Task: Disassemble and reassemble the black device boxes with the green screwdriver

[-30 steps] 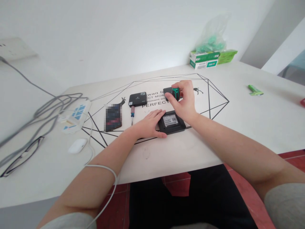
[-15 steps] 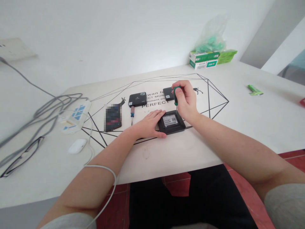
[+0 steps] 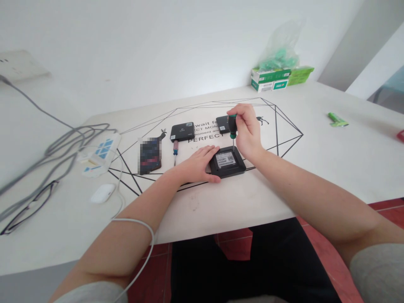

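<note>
A black set-top box [image 3: 227, 171] lies on the table with its labelled underside up. My left hand [image 3: 200, 163] steadies it by the left side, fingers along the far left corner and thumb at the near left corner. Wrapped around the green-and-black handle of a screwdriver [image 3: 232, 128] is my right hand [image 3: 249, 132]. The shaft stands nearly upright, its tip at the far edge of the box by the right of the label; a screw there is too small to make out. Another screwdriver [image 3: 175, 148] with a clear, red and blue handle lies left of my left hand.
Two more black boxes, one at the left [image 3: 182, 131] and one partly hidden behind the screwdriver [image 3: 222, 124], lie farther back. A pixelated dark object [image 3: 150, 155], white earbud case [image 3: 103, 193], glasses [image 3: 30, 207], cables [image 3: 63, 145] and power strip [image 3: 102, 153] occupy the left. Green-and-white cartons [image 3: 270, 75] stand by the wall.
My right hand has turned slightly around the screwdriver handle, and the handle has shifted a little. My left hand and the set-top box have stayed in place.
</note>
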Tool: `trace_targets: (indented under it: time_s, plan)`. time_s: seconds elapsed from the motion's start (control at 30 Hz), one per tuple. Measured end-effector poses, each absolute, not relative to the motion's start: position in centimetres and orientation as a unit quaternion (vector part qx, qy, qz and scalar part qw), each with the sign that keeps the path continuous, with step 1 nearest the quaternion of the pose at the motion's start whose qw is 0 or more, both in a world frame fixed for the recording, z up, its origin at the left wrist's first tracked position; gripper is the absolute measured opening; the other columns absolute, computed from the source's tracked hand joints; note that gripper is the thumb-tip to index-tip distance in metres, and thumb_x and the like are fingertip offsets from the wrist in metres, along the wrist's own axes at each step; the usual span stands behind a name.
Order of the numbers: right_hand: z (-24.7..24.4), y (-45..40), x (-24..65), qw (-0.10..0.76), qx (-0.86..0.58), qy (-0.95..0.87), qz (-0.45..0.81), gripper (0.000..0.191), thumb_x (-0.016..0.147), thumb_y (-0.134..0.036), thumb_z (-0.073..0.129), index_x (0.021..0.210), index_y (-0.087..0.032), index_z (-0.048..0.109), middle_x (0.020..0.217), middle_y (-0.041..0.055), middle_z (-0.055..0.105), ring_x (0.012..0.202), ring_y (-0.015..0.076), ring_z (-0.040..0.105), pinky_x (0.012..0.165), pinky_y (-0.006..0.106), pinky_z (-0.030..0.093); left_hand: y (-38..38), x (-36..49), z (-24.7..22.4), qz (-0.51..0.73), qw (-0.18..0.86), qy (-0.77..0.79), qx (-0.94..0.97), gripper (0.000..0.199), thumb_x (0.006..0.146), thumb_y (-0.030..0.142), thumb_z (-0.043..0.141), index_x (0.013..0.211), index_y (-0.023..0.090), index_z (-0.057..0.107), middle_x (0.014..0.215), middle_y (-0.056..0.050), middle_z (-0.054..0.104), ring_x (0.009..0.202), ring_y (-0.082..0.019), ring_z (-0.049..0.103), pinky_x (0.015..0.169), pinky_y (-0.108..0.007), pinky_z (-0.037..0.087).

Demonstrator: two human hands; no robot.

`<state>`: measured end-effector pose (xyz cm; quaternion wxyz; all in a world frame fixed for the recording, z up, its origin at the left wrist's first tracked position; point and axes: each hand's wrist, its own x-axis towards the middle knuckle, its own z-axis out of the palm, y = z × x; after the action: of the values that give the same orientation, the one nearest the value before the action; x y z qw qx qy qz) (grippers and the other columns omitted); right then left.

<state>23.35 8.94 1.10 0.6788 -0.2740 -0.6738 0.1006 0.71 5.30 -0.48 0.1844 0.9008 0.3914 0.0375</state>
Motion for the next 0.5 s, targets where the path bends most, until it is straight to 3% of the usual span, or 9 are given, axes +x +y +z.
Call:
trace_targets:
  time_s: [0.07,0.23,0.33,0.5]
  plan:
    - [1.4,8.6,23.4,0.696,-0.263,-0.659,0.109,0.031,0.111,-0.043,0.040,0.107,-0.026,0.066,0.108,0.0050,0.069,0.103,0.0208,0.068,0.097,0.045,0.058,5.3,0.8,-0.4,0.033,0.185,0.393,0.900,0.128,0.078,0.087,0.070,0.171,0.017,0.018,0.178,-0.023,0.017,0.165,-0.043,0.017,0.133,-0.058,0.019]
    - [1.5,8.1,22.8,0.712,-0.271,-0.630,0.152,0.020,0.105,-0.045,0.057,0.106,-0.026,0.063,0.105,0.0023,0.073,0.098,0.0177,0.070,0.091,0.039,0.058,5.2,0.8,-0.3,0.029,0.188,0.397,0.898,0.128,0.077,0.088,0.069,0.171,0.016,0.019,0.178,-0.024,0.018,0.165,-0.043,0.016,0.133,-0.058,0.017]
    - [1.2,8.1,22.3,0.699,-0.273,-0.639,0.169,0.030,0.095,-0.045,0.073,0.112,-0.028,0.055,0.110,0.0020,0.074,0.095,0.0168,0.071,0.086,0.037,0.059,5.2,0.8,-0.2,0.032,0.190,0.397,0.897,0.128,0.077,0.087,0.070,0.171,0.016,0.020,0.178,-0.024,0.017,0.165,-0.044,0.017,0.133,-0.059,0.018]
    - [0.8,8.3,22.1,0.693,-0.253,-0.647,0.192,0.027,0.103,-0.044,0.060,0.123,-0.031,0.049,0.121,0.0046,0.072,0.105,0.0194,0.072,0.094,0.044,0.061,5.2,0.9,-0.2,0.024,0.190,0.400,0.896,0.129,0.077,0.087,0.070,0.171,0.015,0.019,0.178,-0.024,0.017,0.165,-0.044,0.016,0.133,-0.058,0.017]
